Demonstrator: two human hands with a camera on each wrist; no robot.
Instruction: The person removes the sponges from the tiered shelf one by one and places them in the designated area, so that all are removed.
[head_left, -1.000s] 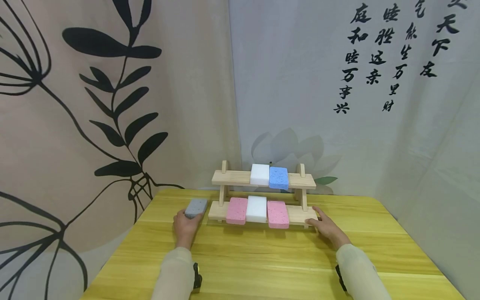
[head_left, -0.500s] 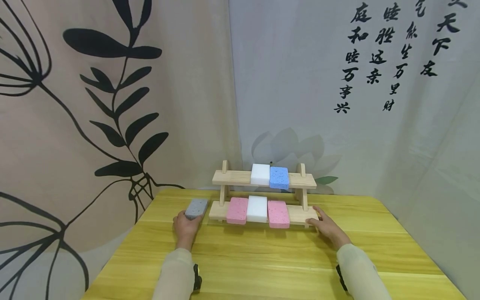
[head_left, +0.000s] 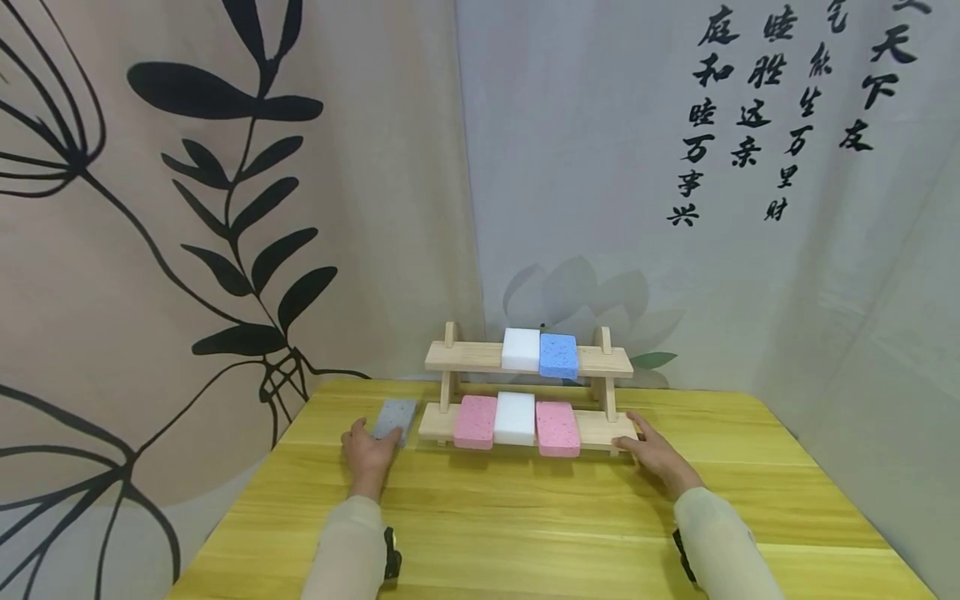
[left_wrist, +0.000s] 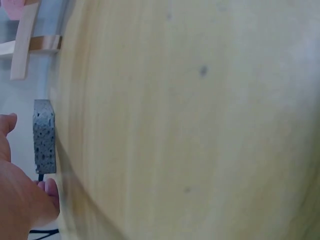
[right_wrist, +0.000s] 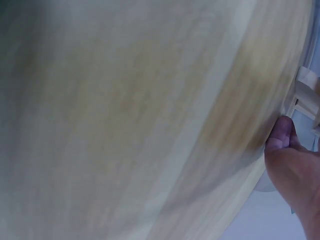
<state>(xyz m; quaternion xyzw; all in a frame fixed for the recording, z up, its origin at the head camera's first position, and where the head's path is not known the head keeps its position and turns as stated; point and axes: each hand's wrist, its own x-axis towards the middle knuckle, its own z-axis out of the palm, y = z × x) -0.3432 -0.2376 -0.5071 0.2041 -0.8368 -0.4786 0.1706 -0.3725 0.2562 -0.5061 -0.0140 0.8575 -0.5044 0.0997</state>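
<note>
Clearly, the gray sponge (head_left: 395, 415) lies on the tabletop (head_left: 487, 517) near its far left corner, just beside the left end of the wooden rack (head_left: 596, 429). The left hand (head_left: 367, 454) is at the sponge's near end, its grip spread, fingers apart from the sponge's left side. At the rack's right end, the right hand (head_left: 656, 458) has its thumb at the lower shelf's front corner; I cannot tell whether that grip pinches the wood. Two pink sponges (head_left: 475, 422) flank a white one on that shelf.
</note>
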